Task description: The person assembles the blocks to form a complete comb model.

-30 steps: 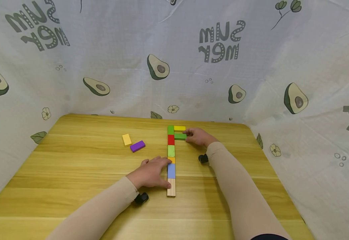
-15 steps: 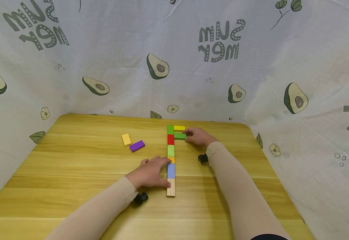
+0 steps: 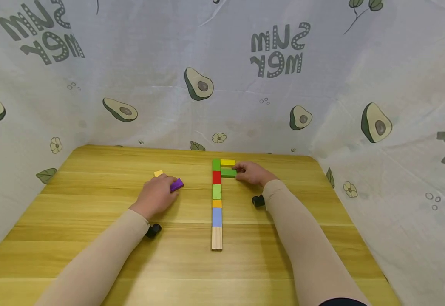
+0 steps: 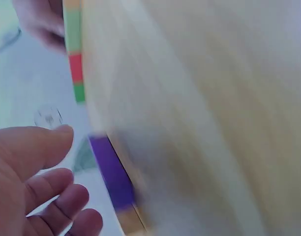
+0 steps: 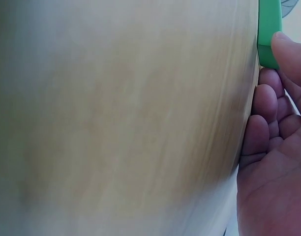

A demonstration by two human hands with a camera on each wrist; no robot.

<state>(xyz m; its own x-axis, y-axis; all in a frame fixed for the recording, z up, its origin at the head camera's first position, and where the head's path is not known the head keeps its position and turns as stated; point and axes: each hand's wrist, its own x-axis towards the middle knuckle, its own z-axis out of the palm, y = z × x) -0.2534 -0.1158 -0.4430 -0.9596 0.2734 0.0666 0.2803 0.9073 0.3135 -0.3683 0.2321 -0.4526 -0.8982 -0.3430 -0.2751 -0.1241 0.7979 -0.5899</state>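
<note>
My left hand (image 3: 156,196) is over the purple block (image 3: 177,185), its thumb and fingers spread apart. In the left wrist view, a gap shows between the fingers and the purple block (image 4: 113,172). Partly hidden behind that hand is a pale yellow block (image 3: 158,173). My right hand (image 3: 253,174) pinches the right end of a green block (image 3: 228,173), which lies flat beside the column. In the right wrist view the thumb touches this green block (image 5: 270,34). A yellow block (image 3: 228,162) lies just beyond it, parallel to it.
A straight column of blocks runs down the table (image 3: 130,276): green (image 3: 216,164), red (image 3: 216,177), light green (image 3: 216,191), orange (image 3: 216,203), blue (image 3: 216,217) and plain wood (image 3: 216,238). A printed cloth (image 3: 149,51) hangs behind the table and along its sides.
My left hand has left the lower part of the column and moved left and away to the purple block. The right hand stays at the green block.
</note>
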